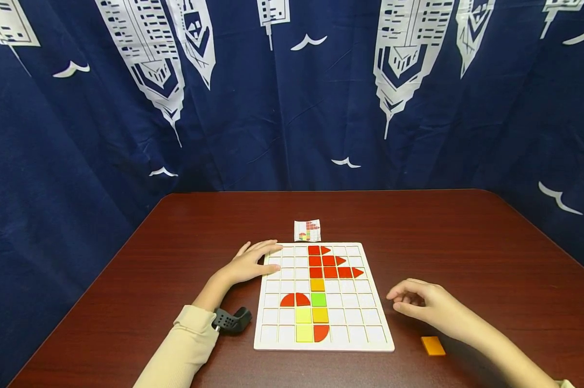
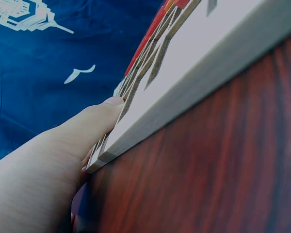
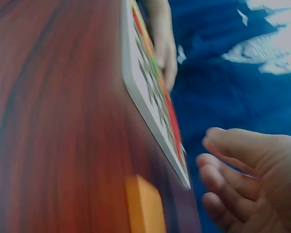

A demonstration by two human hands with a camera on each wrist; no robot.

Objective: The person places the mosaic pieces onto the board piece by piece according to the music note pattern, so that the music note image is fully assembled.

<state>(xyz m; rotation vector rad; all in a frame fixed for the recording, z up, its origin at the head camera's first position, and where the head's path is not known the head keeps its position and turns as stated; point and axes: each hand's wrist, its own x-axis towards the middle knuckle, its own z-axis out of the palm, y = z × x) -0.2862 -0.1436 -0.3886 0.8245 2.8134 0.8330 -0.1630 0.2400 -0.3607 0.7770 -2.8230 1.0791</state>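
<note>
A white gridded board (image 1: 352, 313) lies on the table, holding red, orange, green and yellow tiles. Red squares end in triangles in its upper rows, above a column with a green square (image 1: 318, 299). My left hand (image 1: 245, 264) rests at the board's upper left edge, its thumb on the surface and its fingers extended towards the far corner. To the right of the board, my right hand (image 1: 425, 302) is held with loosely curled fingers and nothing in them. An orange square tile (image 1: 433, 346) lies on the table near that hand, apart from the board.
A small printed card (image 1: 307, 230) with a coloured pattern sits just behind the board. The brown table (image 1: 214, 215) reaches back to a dark blue curtain (image 1: 272, 108) with white building and bird prints. A black band (image 1: 232, 320) is on the left wrist.
</note>
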